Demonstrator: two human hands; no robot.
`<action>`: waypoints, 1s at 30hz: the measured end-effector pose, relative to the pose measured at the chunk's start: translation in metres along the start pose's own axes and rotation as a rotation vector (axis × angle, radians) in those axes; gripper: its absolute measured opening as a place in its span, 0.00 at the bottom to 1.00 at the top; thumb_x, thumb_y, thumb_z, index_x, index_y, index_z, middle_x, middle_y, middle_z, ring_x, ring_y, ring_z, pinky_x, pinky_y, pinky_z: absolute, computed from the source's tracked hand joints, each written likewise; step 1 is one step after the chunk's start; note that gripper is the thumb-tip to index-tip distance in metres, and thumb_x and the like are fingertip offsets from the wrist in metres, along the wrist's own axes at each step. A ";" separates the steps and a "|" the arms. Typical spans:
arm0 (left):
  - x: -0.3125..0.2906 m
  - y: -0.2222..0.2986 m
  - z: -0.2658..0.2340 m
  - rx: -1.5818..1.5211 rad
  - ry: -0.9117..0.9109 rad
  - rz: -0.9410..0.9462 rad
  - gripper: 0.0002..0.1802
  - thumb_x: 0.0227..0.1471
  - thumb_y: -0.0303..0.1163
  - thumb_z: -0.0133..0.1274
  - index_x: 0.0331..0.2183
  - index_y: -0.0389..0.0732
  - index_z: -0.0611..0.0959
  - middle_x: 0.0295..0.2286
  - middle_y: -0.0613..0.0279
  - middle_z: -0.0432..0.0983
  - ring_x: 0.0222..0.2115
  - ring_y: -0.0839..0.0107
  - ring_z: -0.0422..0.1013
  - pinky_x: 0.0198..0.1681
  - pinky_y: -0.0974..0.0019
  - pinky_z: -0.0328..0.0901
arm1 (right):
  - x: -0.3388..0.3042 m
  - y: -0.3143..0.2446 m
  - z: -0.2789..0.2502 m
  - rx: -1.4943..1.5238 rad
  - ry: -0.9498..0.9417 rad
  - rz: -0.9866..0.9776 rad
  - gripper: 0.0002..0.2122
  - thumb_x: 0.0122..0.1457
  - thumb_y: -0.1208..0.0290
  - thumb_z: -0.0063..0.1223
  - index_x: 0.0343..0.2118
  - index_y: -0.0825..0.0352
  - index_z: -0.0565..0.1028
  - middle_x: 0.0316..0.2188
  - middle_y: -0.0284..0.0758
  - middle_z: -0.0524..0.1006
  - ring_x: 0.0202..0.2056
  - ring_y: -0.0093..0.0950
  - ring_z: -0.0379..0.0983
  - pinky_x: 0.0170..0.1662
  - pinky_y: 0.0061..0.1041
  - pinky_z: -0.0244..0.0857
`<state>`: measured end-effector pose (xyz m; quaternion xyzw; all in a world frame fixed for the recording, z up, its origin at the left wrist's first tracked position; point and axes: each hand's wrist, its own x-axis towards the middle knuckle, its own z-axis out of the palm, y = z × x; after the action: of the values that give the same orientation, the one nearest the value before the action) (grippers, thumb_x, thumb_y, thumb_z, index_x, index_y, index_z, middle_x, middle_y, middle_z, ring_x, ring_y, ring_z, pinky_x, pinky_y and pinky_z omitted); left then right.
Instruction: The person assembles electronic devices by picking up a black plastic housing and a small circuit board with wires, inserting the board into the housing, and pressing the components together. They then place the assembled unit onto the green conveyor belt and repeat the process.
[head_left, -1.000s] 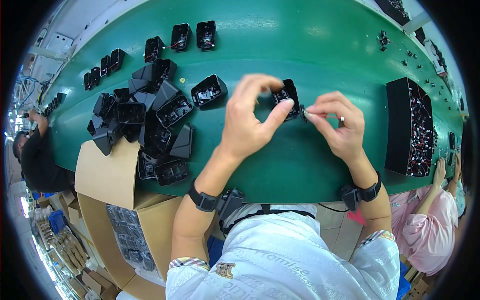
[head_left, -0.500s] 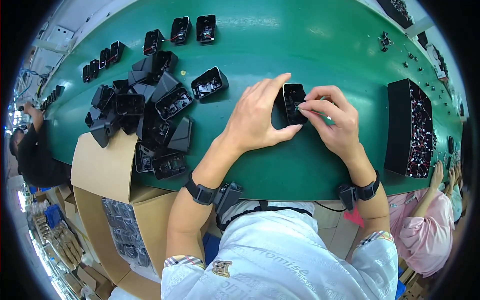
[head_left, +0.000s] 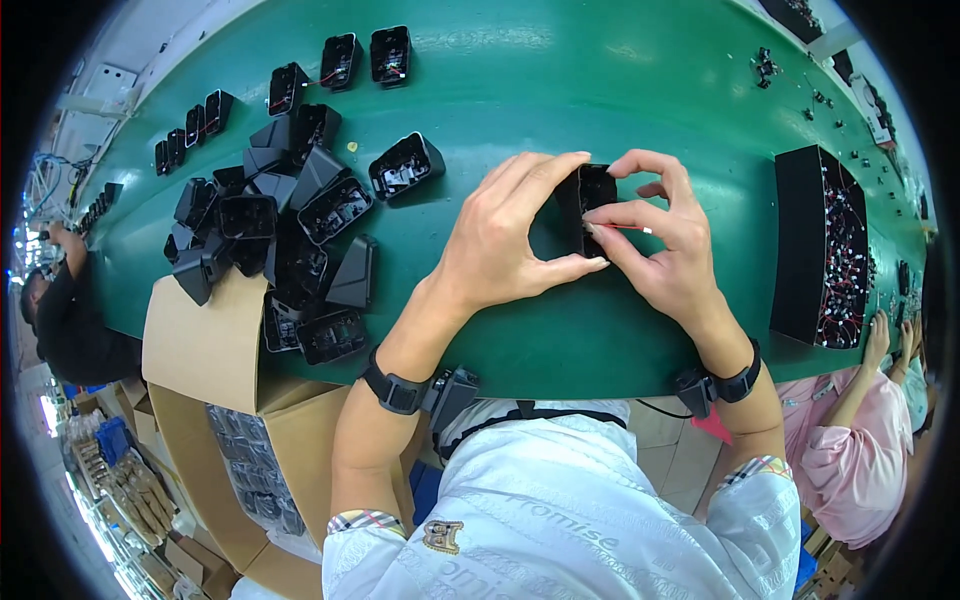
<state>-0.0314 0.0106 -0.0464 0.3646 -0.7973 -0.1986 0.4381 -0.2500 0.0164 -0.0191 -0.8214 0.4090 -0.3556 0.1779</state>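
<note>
A small open black plastic housing (head_left: pixel 598 187) stands in front of me, its hollow side partly hidden by my fingers. My left hand (head_left: pixel 505 228) spans it from the left, fingertips at its far end and thumb at its near end. From the right, my right hand (head_left: pixel 665 225) reaches into the opening with thumb and index finger pinched. A thin red wire with a white connector (head_left: pixel 647 230) sticks out from this pinch; whatever is at its inner end is hidden by the fingertips.
Left of my hands lies a heap of black housings (head_left: pixel 270 215), with one housing (head_left: pixel 405 165) apart. More housings (head_left: pixel 340 62) stand in a row behind. An open carton (head_left: pixel 205 350) is at the near left. At right stands a black box of wired parts (head_left: pixel 815 245); a co-worker's hand (head_left: pixel 877 340) is beyond.
The housing has tilted, so its side wall shows more. My right fingertips have shifted slightly left and down within it, and the red wire now shows more plainly.
</note>
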 end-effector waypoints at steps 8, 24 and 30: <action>0.001 0.002 0.001 -0.278 0.037 -0.185 0.49 0.39 0.44 0.75 0.60 0.33 0.74 0.44 0.48 0.77 0.43 0.56 0.76 0.46 0.58 0.72 | 0.003 0.006 -0.013 0.370 -0.157 0.036 0.19 0.50 0.66 0.64 0.45 0.68 0.84 0.65 0.50 0.64 0.62 0.47 0.65 0.60 0.43 0.65; 0.000 0.016 0.004 -0.370 0.103 -0.258 0.22 0.65 0.48 0.54 0.44 0.36 0.78 0.22 0.57 0.78 0.20 0.69 0.72 0.26 0.66 0.68 | -0.004 0.015 -0.006 1.354 -0.338 0.568 0.19 0.57 0.60 0.64 0.43 0.70 0.79 0.66 0.54 0.63 0.60 0.38 0.70 0.64 0.41 0.62; -0.006 0.008 0.007 -0.059 0.230 -0.170 0.20 0.64 0.48 0.54 0.31 0.39 0.80 0.16 0.56 0.74 0.17 0.59 0.74 0.20 0.61 0.67 | -0.007 0.006 0.000 1.424 -0.379 0.693 0.23 0.57 0.59 0.65 0.48 0.72 0.77 0.62 0.44 0.69 0.56 0.34 0.73 0.59 0.44 0.69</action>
<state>-0.0383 0.0206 -0.0485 0.4381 -0.7021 -0.2152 0.5185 -0.2564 0.0184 -0.0258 -0.3844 0.2785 -0.3100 0.8238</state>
